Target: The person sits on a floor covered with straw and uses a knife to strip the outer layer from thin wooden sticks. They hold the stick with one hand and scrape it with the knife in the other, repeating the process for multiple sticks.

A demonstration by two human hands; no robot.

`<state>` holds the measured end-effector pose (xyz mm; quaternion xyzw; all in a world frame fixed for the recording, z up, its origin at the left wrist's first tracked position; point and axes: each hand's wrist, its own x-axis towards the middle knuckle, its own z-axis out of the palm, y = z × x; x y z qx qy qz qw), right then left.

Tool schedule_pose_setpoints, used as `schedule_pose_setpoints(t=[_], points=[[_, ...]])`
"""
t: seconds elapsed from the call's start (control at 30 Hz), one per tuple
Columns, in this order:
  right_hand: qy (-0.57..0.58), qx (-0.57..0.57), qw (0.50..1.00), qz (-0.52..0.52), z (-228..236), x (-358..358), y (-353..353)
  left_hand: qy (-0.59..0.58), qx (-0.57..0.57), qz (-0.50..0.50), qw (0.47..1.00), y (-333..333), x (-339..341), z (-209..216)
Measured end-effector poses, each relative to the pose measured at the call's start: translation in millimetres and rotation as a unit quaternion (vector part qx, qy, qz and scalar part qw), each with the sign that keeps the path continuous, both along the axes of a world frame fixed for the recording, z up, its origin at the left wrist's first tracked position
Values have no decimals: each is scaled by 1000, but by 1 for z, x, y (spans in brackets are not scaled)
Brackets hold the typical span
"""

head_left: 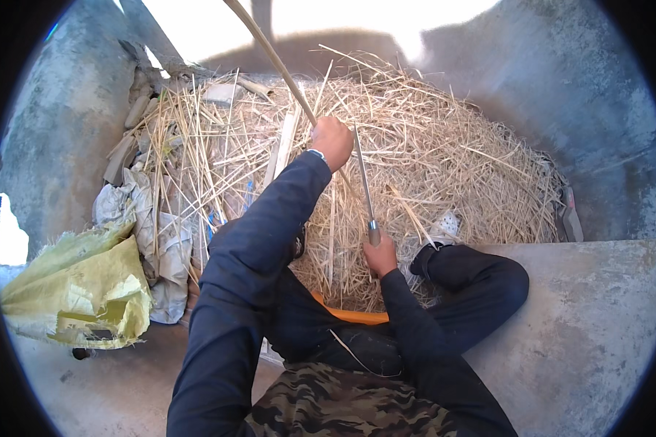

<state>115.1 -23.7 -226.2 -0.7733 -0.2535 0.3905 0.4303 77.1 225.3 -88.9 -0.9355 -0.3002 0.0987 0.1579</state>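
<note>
My left hand (pixel 333 141) is closed round a long pale cane, which looks like a bamboo strip (pixel 275 60). The strip runs from the top of the view down through the fist, and its thin lower end comes out beneath. In my right hand (pixel 381 258) is the handle of a long, narrow-bladed knife (pixel 365 177). The blade points up and away from me, just right of the left fist and the strip's lower end. From this angle I cannot tell whether blade and strip touch.
A large heap of pale shavings and strips (pixel 444 153) spreads ahead, with longer strips (pixel 204 138) at its left. A yellow-green woven sack (pixel 87 288) lies at the left beside a grey-white sack (pixel 171 269). Concrete walls (pixel 561 80) stand behind. Something orange (pixel 357 316) lies under my legs.
</note>
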Motion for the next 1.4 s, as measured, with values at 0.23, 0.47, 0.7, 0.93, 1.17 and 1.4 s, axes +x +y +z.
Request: schedule_pose_setpoints(t=[0.23, 0.47, 0.7, 0.93, 1.17, 1.4], points=[[-153, -109, 981, 36, -73, -9, -32, -11, -11, -2, 1000, 2, 0, 3], [548, -116, 822, -100, -95, 20, -34, 17, -15, 13, 1000, 6, 5, 2], [-173, 79, 982, -5, 30, 5, -11, 43, -56, 26, 997, 16, -7, -3], [-214, -183, 959, 40, -76, -9, -50, 34, -81, 44, 995, 18, -9, 1], [389, -141, 907, -80, -63, 10, -36, 47, -134, 116, 983, 22, -18, 33], [-47, 30, 998, -40, -15, 11, -34, -5, -139, 174, 975, 22, -36, 63]])
